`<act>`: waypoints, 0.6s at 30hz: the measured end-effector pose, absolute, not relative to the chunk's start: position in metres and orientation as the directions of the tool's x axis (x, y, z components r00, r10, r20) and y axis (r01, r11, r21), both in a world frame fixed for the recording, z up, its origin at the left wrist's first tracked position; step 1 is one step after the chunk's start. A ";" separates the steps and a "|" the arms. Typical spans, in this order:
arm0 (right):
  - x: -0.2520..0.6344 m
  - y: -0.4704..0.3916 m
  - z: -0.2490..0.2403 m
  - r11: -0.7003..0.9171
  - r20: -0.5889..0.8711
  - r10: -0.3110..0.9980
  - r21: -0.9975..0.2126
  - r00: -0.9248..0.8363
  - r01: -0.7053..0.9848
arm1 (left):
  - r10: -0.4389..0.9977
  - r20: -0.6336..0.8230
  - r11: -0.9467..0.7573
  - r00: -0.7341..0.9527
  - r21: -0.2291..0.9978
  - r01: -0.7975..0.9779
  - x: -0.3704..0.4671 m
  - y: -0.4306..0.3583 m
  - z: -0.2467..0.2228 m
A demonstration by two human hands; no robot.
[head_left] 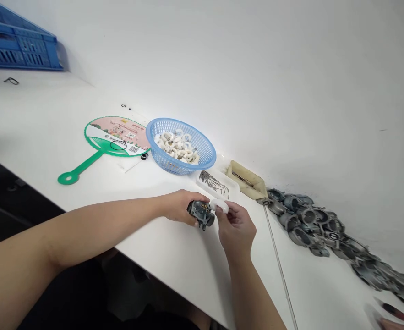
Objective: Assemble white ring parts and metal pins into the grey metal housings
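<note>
My left hand grips a dark grey metal carburetor body over the white table, with brass-coloured parts showing on its upper face. Between the thumb and fingers of my right hand is a white plastic carburetor float, curved in shape. It is held right beside the carburetor body; whether the two touch I cannot tell. Just beyond my hands stands a blue mesh basket with many similar white floats in it.
Behind my right hand are a white tray of thin dark pins and a beige box. Metal carburetor parts are heaped on the right. Leftward lie a green-handled fan and a blue crate. Another person's hand shows lower right near a red-handled tool.
</note>
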State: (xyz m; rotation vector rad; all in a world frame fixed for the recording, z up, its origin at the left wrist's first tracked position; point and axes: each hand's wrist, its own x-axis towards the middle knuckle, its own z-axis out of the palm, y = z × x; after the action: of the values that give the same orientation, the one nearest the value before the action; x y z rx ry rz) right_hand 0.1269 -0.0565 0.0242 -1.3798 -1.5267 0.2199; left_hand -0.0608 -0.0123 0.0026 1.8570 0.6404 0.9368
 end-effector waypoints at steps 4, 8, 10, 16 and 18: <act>0.124 -0.059 0.029 0.473 0.662 0.749 -0.567 0.031 0.675 | 0.762 0.349 -0.462 0.546 0.883 0.079 -0.060 -0.014 0.004; 0.122 -0.059 0.034 0.598 0.821 0.549 -0.258 -0.154 0.759 | 0.788 0.456 -0.509 0.413 0.860 0.021 -0.061 -0.018 0.010; 0.119 -0.060 0.036 0.604 0.874 0.445 -0.133 -0.194 0.786 | 0.769 0.523 -0.567 0.369 0.824 0.015 -0.063 -0.021 0.016; 0.108 -0.065 0.036 0.607 0.917 0.301 0.027 -0.261 0.794 | 0.680 0.639 -0.697 0.360 0.716 0.046 -0.059 -0.033 0.029; 0.105 -0.065 0.035 0.628 0.922 0.266 0.056 -0.281 0.776 | 0.641 0.686 -0.739 0.343 0.673 0.032 -0.056 -0.036 0.030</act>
State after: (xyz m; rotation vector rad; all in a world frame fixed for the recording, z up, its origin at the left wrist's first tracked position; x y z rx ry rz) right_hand 0.1048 -0.0646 0.0346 -0.8355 -1.8379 -0.6315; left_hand -0.0561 -0.0355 0.0301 2.0502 0.5857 1.4139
